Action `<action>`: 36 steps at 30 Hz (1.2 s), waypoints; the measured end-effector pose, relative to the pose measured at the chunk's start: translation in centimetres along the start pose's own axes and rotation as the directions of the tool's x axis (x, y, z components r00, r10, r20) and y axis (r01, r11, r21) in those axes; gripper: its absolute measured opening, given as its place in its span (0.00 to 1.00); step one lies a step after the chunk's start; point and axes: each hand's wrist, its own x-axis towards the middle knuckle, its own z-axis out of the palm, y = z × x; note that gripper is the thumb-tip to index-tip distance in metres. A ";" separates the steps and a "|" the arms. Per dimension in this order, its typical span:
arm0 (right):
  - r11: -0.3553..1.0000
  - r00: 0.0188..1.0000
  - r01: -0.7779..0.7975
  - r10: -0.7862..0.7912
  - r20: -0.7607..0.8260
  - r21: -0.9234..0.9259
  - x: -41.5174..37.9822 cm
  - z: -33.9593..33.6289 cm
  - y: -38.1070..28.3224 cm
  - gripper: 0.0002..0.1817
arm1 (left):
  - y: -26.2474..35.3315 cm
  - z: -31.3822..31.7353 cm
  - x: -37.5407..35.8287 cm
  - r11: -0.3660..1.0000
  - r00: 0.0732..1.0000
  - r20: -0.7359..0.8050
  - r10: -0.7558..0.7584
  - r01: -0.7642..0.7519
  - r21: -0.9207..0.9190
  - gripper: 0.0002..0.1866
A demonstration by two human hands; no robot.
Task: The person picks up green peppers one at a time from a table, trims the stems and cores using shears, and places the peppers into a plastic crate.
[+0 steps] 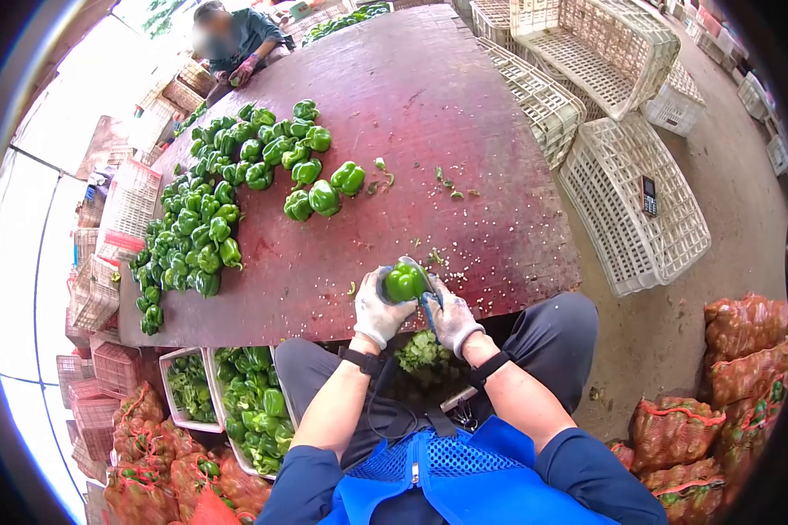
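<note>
A green bell pepper (404,283) is held over the table's near edge between my two gloved hands. My left hand (378,308) is closed around its left side. At its right side is my right hand (452,317), closed on what looks like a small knife (425,274), whose thin grey blade lies along the pepper. The knife's handle is hidden in my fingers. Both gloves are white with blue-grey palms. Below my hands, between my knees, pale green pepper cores and scraps (423,352) lie in a heap.
Many bell peppers (206,210) cover the left of the red table (368,114), with seeds and scraps (451,188) scattered nearby. A person (241,44) sits at the far left. Plastic crates (617,166), one bearing a phone (649,195), stand right. Filled mesh sacks (674,429) flank me.
</note>
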 end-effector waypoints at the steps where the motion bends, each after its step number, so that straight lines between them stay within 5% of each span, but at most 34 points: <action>1: 1.000 1.000 0.011 -0.011 -0.001 0.005 0.1 0.0 0.1 0.27 | -0.2 0.2 0.0 0.999 0.999 -0.026 -0.026 0.025 -0.029 0.36; 2: 1.000 1.000 0.024 -0.024 -0.001 0.009 0.2 0.1 0.3 0.27 | -0.5 0.3 0.0 0.997 0.997 -0.052 -0.054 0.051 -0.059 0.36; 4: 0.994 0.990 -0.029 0.042 0.132 -0.101 -1.3 0.6 0.1 0.27 | -1.3 0.3 0.6 0.861 0.936 0.028 -0.351 0.334 -0.384 0.35; 7: 0.988 0.980 -0.088 0.109 0.166 -0.124 -1.4 0.3 0.3 0.27 | -4.6 0.7 0.8 0.898 0.946 0.010 -0.324 0.311 -0.312 0.33; 10: 0.992 0.991 -0.007 0.023 0.129 -0.122 -2.2 -1.1 -0.7 0.26 | -4.4 -0.1 0.4 0.580 0.855 0.054 -0.515 0.394 -0.713 0.25; 14: 0.982 0.978 -0.173 0.162 0.131 0.081 -2.0 -2.7 -2.8 0.29 | -4.3 -1.6 -0.8 0.511 0.863 0.156 -0.480 0.420 -0.750 0.24; 16: 0.974 0.990 -0.106 0.085 0.112 0.199 -1.3 -2.0 -2.2 0.30 | -2.0 -2.3 -1.5 0.618 0.912 0.242 -0.332 0.404 -0.674 0.25; 17: 0.974 0.990 -0.108 0.087 0.113 0.201 -1.0 -1.5 -1.6 0.30 | -0.2 -2.7 -2.0 0.568 0.897 0.323 -0.301 0.441 -0.695 0.26; 19: 0.836 0.974 -0.187 0.090 0.207 0.517 -0.6 -0.8 -0.7 0.32 | 1.8 -2.5 -2.5 0.478 0.866 0.381 -0.323 0.497 -0.725 0.24; 22: 0.883 0.980 -0.043 -0.053 0.191 0.468 -0.6 -1.5 -0.9 0.32 | 3.2 -1.9 -2.9 0.494 0.853 0.384 -0.354 0.519 -0.697 0.23; 26: 0.739 0.985 -0.095 -0.025 0.168 0.668 -0.7 -1.4 -0.6 0.31 | 3.9 -2.3 -3.1 0.481 0.856 0.388 -0.341 0.513 -0.710 0.25; 36: 0.555 0.947 -0.310 0.108 0.303 0.772 -0.8 -2.4 -1.5 0.24 | 4.2 -2.3 -4.1 0.307 0.868 0.398 -0.297 0.481 -0.821 0.22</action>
